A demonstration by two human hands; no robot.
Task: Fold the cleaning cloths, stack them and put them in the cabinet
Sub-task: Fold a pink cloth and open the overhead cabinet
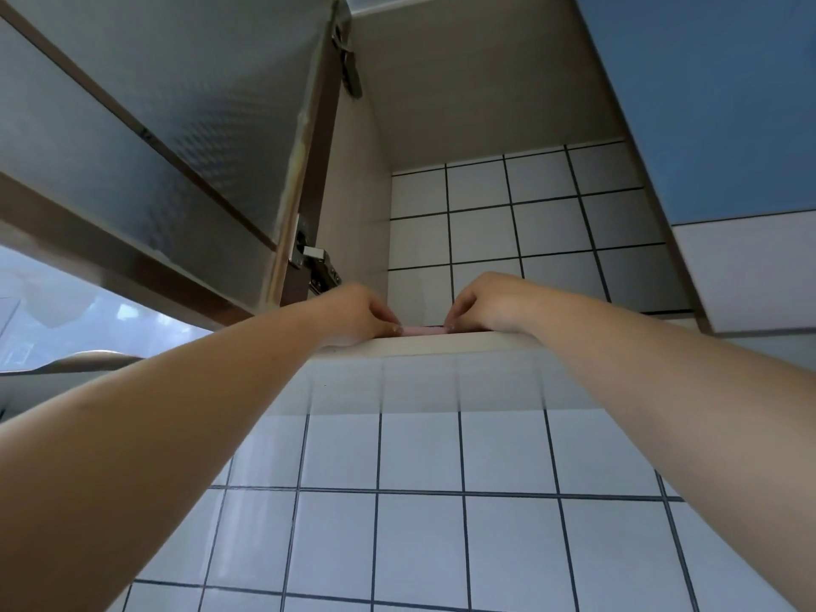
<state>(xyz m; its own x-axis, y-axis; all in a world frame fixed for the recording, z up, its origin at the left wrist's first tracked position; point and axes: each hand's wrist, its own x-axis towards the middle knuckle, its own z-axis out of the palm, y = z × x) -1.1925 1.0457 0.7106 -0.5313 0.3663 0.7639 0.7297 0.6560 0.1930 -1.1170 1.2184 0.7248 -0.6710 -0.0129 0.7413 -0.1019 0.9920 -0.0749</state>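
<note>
I look up into an open wall cabinet (424, 344), seen from below its bottom shelf edge. A thin pink strip of the folded cloths (423, 330) shows just above that edge; the rest of the stack is hidden by the shelf. My left hand (357, 313) and my right hand (483, 304) reach up over the shelf edge, one at each end of the pink strip. Their fingers curl down onto the cloths and pinch the ends. Both forearms stretch up from the bottom corners of the view.
The cabinet's frosted-glass door (176, 139) hangs open at the left, with metal hinges (320, 267) beside my left hand. A blue cabinet door (715, 103) stands at the right. White tiles (441, 457) cover the wall below and behind the cabinet.
</note>
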